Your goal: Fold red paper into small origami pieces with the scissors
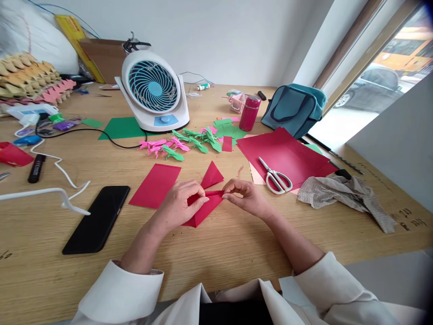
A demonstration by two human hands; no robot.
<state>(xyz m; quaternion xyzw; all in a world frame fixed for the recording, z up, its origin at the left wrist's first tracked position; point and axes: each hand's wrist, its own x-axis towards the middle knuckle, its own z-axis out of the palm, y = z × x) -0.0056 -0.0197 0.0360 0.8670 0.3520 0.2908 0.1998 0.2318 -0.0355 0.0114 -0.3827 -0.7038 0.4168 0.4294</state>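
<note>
A piece of red paper (203, 212), partly folded, is held just over the table between my two hands. My left hand (182, 201) pinches its upper left side, thumb on top. At its right corner, the thumb and fingertips of my right hand (246, 197) are closed on the edge. Just beyond it lies a small folded red paper triangle (212, 175). A flat red paper rectangle (155, 186) rests to the left of my left hand, partly behind it. The underside of the held paper is hidden.
White-handled scissors (276, 177) lie on red sheets (280, 151) at right, near a crumpled cloth (333, 194). Green and pink folded paper figures (189, 141) sit ahead, before a fan (154, 90). A black phone (97, 220) lies left. A red bottle (250, 113) and blue bag (294, 109) stand behind.
</note>
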